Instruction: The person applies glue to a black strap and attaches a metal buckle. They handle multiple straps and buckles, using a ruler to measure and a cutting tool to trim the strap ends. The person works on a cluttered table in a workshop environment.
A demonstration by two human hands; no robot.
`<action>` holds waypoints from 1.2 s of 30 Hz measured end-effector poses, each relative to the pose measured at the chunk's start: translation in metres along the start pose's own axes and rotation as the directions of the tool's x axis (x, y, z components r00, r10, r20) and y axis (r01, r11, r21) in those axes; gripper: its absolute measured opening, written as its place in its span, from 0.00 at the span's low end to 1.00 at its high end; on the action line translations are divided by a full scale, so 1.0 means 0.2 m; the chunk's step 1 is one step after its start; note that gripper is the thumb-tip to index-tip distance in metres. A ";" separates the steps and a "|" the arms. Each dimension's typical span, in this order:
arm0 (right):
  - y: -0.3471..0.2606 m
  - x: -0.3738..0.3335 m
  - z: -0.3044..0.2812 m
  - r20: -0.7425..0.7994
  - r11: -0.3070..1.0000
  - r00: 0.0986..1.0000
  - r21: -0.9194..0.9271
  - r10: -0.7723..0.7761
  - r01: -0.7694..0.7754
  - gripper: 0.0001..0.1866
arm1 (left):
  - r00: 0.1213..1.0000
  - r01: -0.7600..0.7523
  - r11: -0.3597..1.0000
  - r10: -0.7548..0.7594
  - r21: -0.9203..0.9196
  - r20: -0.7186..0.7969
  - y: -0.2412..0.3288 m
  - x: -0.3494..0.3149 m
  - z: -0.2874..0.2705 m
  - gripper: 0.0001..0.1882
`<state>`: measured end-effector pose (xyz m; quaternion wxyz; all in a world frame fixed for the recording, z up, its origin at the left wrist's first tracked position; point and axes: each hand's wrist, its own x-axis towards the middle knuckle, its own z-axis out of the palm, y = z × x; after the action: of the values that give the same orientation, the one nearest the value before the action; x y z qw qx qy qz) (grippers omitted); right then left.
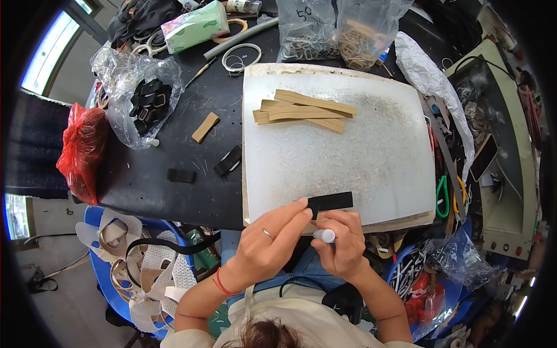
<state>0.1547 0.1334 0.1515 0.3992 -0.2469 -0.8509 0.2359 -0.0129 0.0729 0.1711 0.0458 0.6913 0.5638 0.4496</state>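
In front of me, over the near edge of the white board point(301, 168), my left hand point(268, 235) pinches a black elastic strap point(333, 201) between thumb and fingers. One end of the strap stretches to the right over the board. Close beside it, my right hand point(343, 243) is closed around a white cylindrical tool point(326, 236). Its rounded end points toward me; the rest is hidden in my fingers, so its kind is unclear. Several tan elastic strips point(307, 110) lie in a loose pile on the far part of the board.
Left of the board lie a folded tan strip point(205, 127) and short black pieces point(181, 175). A clear bag of black buckled straps point(152, 104) and a red bag point(84, 148) sit farther left. Green-handled scissors point(442, 197) are at right. Blue bins point(96, 261) stand below the table.
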 end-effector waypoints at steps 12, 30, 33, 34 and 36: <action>-0.06 -0.02 -0.06 0.008 0.910 0.954 0.298 0.299 -0.288 0.16 | 0.995 0.071 0.998 -0.070 0.001 0.065 -0.06 -0.01 -0.03 0.16; -0.12 0.08 -0.16 0.139 0.964 0.957 -0.122 0.253 -0.237 0.22 | 0.992 0.103 0.990 -0.110 -0.100 -0.058 -0.09 -0.08 0.02 0.18; -0.11 0.08 -0.22 0.132 0.949 0.950 -0.188 0.282 -0.255 0.22 | 0.992 0.111 0.989 -0.117 -0.100 -0.055 -0.09 -0.08 0.02 0.18; -0.11 0.08 -0.23 0.127 0.945 0.948 -0.196 0.290 -0.263 0.22 | 0.991 0.113 0.989 -0.119 -0.096 -0.058 -0.09 -0.08 0.01 0.18; -0.12 0.08 -0.24 0.134 0.949 0.951 -0.191 0.280 -0.253 0.22 | 0.991 0.114 0.989 -0.120 -0.091 -0.059 -0.09 -0.07 0.01 0.18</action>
<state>0.1783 0.1344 0.2019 0.2715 -0.3736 -0.8559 0.2327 -0.0231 0.0686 0.1515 0.0842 0.6396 0.5842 0.4924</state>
